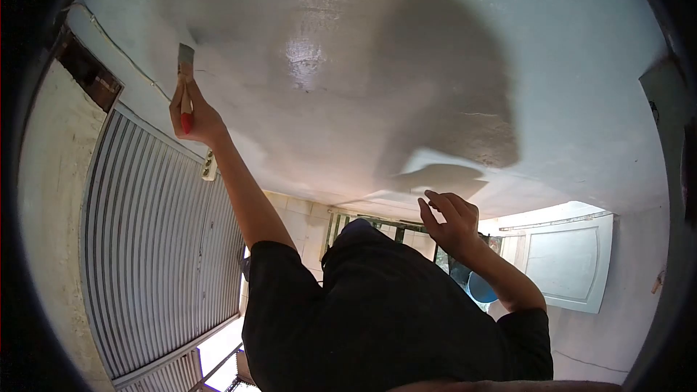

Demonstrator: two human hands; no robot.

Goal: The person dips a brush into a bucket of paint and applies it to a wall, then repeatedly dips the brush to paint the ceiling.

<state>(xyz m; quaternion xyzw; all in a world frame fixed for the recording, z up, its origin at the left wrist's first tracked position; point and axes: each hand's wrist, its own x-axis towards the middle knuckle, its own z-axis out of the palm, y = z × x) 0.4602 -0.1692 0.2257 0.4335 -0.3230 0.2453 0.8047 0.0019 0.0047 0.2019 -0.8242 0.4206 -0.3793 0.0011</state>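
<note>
Raised high at the left, my left hand (196,116) is closed around the handle of a paintbrush (186,69) with a red end. The bristles point up and are close to the pale blue-grey wall (581,94); whether they touch it I cannot tell. My right hand (451,225) is held lower, right of the middle, near the wall. Its fingers are apart and slightly bent, with nothing in them. Shiny patches show on the wall, and a large shadow falls across it.
A corrugated metal shutter (160,247) stands at the left. A cable (120,51) runs along the wall towards a power strip (210,165). Behind my right arm are a blue round container (481,287) and a pale panelled door (570,261).
</note>
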